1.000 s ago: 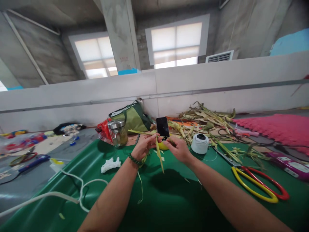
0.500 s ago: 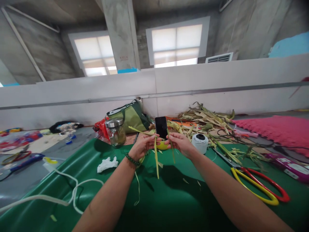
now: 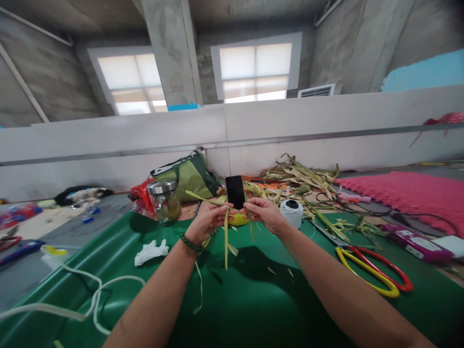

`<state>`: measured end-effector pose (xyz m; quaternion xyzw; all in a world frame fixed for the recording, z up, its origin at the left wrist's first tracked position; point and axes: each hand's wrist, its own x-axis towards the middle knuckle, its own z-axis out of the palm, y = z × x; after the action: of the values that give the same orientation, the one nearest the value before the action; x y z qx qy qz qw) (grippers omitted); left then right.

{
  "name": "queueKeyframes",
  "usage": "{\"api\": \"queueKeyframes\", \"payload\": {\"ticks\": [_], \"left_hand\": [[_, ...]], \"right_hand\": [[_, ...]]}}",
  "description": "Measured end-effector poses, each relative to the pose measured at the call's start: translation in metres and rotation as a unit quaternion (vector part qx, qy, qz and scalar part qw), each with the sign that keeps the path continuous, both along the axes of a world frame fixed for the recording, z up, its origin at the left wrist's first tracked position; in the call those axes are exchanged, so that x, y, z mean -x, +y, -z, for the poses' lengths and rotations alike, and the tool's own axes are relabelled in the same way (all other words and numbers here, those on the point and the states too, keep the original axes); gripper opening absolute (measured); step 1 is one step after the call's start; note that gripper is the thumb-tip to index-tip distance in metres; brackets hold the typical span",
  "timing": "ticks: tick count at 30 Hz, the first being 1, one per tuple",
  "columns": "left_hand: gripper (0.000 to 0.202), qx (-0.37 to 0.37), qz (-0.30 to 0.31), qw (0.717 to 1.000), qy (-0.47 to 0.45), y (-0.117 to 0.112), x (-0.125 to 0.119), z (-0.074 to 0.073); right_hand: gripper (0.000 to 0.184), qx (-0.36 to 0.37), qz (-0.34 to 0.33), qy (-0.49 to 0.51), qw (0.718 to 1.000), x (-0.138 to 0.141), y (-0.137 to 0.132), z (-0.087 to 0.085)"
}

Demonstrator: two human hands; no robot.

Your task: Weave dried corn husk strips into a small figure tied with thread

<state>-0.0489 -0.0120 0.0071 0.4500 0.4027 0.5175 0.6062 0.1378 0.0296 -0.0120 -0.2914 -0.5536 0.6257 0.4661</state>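
My left hand (image 3: pixel 207 222), with a green bead bracelet at the wrist, is closed on yellow-green leaf strips (image 3: pixel 225 239) that hang down over the green table cover (image 3: pixel 250 299). My right hand (image 3: pixel 264 213) pinches a thinner strip (image 3: pixel 250 226) just beside it. Both hands are held together above the cover. Behind them a black phone (image 3: pixel 235 191) stands upright, with something yellow (image 3: pixel 239 220) at its foot.
A glass jar (image 3: pixel 164 200) and an olive bag (image 3: pixel 188 176) stand at the back left. A white thread spool (image 3: pixel 292 212), a heap of dried leaves (image 3: pixel 300 179) and red and yellow scissors (image 3: pixel 369 268) lie to the right. White rope (image 3: pixel 83 299) and crumpled tissue (image 3: pixel 148 251) lie left.
The right hand has shifted its pinch on the thin strip, drawing it apart from the broader strip in the left hand. The view has drifted slightly to the right.
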Motion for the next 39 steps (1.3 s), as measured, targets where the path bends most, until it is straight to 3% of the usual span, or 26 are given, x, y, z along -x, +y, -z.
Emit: {"api": "queueKeyframes", "payload": {"ticks": [5,7,9,12,17,23,26,31,39], "left_hand": [[0.011,-0.003,-0.009,1.000,-0.006,-0.002,0.000,-0.001],[0.012,-0.010,-0.010,1.000,-0.008,-0.001,0.000,-0.001],[0.014,-0.018,-0.012,1.000,-0.010,-0.001,0.001,0.000],[0.018,-0.030,-0.009,0.999,-0.015,0.000,0.001,0.002],[0.018,-0.032,0.030,0.999,-0.007,-0.004,-0.004,0.000],[0.016,-0.014,0.043,0.999,-0.010,-0.008,-0.009,-0.001],[0.025,-0.010,0.046,0.999,0.007,-0.008,-0.011,0.000],[0.051,-0.067,0.011,0.996,0.049,-0.007,-0.011,0.002],[0.018,-0.021,0.058,0.996,0.063,-0.011,-0.013,0.004]], "right_hand": [[0.021,-0.111,-0.003,-0.123,0.986,-0.003,0.007,0.008],[0.014,-0.188,0.020,-0.227,0.955,-0.003,0.012,0.015],[0.009,-0.260,0.084,-0.301,0.914,-0.002,0.015,0.021],[0.013,-0.324,0.158,-0.302,0.882,0.001,0.011,0.020],[0.026,-0.313,0.149,-0.198,0.917,0.005,-0.005,0.008],[0.025,-0.279,0.066,-0.176,0.942,0.003,-0.003,0.004],[0.028,-0.282,0.090,-0.174,0.939,0.000,-0.002,0.002],[0.030,-0.321,0.122,-0.206,0.916,-0.003,-0.007,-0.004],[0.034,-0.305,0.158,-0.166,0.924,-0.004,0.002,0.000]]}}
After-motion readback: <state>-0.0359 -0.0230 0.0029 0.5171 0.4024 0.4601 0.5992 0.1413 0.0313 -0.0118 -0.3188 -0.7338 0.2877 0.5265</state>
